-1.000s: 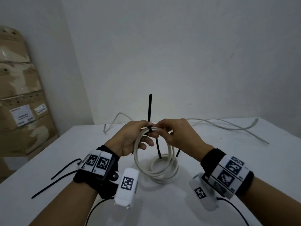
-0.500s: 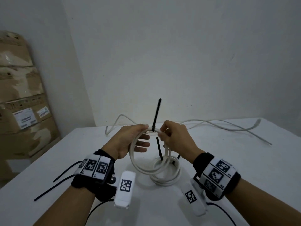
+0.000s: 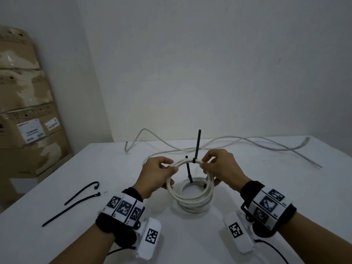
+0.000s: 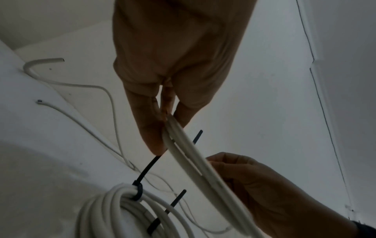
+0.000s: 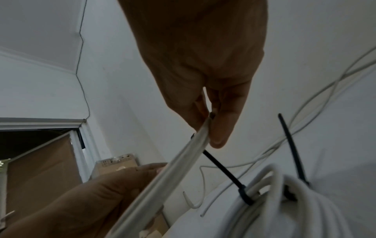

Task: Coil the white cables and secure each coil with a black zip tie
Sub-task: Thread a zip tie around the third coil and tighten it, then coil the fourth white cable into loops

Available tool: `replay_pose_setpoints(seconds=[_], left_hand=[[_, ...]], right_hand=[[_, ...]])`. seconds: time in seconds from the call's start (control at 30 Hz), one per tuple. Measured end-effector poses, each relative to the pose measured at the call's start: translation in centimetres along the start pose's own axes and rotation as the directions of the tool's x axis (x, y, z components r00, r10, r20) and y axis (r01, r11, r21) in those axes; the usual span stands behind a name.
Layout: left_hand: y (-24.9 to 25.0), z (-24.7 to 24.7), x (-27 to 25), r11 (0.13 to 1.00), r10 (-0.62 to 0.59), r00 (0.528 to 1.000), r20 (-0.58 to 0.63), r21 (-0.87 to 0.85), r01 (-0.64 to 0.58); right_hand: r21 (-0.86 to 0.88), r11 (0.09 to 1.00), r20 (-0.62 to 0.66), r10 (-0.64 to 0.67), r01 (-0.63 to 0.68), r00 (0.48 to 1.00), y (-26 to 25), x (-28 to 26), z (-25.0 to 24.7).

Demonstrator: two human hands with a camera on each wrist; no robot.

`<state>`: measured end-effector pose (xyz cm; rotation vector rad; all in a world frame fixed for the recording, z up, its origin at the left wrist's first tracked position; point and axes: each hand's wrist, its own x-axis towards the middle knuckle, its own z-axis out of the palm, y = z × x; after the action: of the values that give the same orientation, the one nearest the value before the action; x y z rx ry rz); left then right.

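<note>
I hold a coil of white cable (image 3: 169, 186) upright over the table. My left hand (image 3: 171, 167) pinches its upper left strands (image 4: 183, 145). My right hand (image 3: 204, 163) pinches the upper right, just beside a black zip tie (image 3: 197, 145) looped round the top, its tail pointing up. In the right wrist view thumb and finger squeeze the strands (image 5: 195, 145). Beneath it a second coil (image 3: 198, 181) lies flat on the table, bound with its own zip tie (image 3: 189, 170), which also shows in the left wrist view as a black zip tie (image 4: 138, 191).
Loose white cables (image 3: 247, 141) snake along the far edge of the white table (image 3: 285, 187). Two spare zip ties (image 3: 82, 193) lie at the left. Cardboard boxes (image 3: 28, 130) are stacked against the wall beyond the table's left edge.
My hands, close together at the zip tie a second ago, have slid apart along the top of the coil. The tie's tail now stands free between them.
</note>
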<state>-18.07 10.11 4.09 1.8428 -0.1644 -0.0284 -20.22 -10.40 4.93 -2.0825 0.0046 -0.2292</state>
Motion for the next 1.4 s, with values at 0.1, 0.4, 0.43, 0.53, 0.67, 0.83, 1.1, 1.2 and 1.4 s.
replay_pose_setpoints(seconds=[0.1, 0.4, 0.43, 0.53, 0.67, 0.83, 1.1, 1.2, 1.4], left_hand=[[-0.6, 1.0, 0.3, 0.998, 0.015, 1.000, -0.004, 0.066, -0.015], [-2.5, 3.4, 2.0, 0.950, -0.036, 0.999, -0.024, 0.310, 0.042], [-2.6, 3.5, 2.2, 0.937, -0.049, 0.999, -0.011, 0.346, 0.050], [-2.5, 3.6, 2.5, 0.870, -0.129, 0.990, 0.060, 0.486, 0.084], [-1.9, 3.1, 2.8, 0.843, -0.175, 0.984, 0.042, 0.522, 0.128], [0.0, 2.0, 4.0, 0.842, -0.087, 0.996, -0.038, 0.532, 0.093], [3.8, 0.8, 8.9, 0.831, 0.007, 0.999, 0.041, 0.556, -0.029], [4.2, 0.8, 11.4, 0.783, 0.069, 0.995, 0.076, 0.614, -0.102], [3.8, 0.9, 16.7, 0.693, 0.100, 0.984, 0.147, 0.699, -0.175]], right_hand=[[-0.027, 0.998, 0.017, 0.054, -0.053, 0.998, 1.0, 0.2, -0.2], [-0.209, 0.968, 0.075, 0.160, -0.141, 0.984, 4.5, 2.2, 0.9], [-0.209, 0.966, 0.083, 0.172, -0.152, 0.982, 4.8, 2.3, 0.9], [-0.200, 0.965, 0.124, 0.195, -0.168, 0.973, 5.0, 2.3, 0.8], [-0.201, 0.962, 0.168, 0.220, -0.185, 0.961, 4.5, 2.0, -0.2], [-0.290, 0.949, 0.106, 0.161, -0.124, 0.981, 2.7, 3.2, -3.1], [-0.374, 0.921, 0.126, 0.167, -0.109, 0.978, 2.1, 10.2, -6.1], [-0.462, 0.878, 0.181, 0.235, -0.128, 0.955, 3.0, 13.9, -6.1], [-0.738, 0.674, 0.282, 0.347, -0.030, 0.894, 5.1, 20.2, -4.1]])
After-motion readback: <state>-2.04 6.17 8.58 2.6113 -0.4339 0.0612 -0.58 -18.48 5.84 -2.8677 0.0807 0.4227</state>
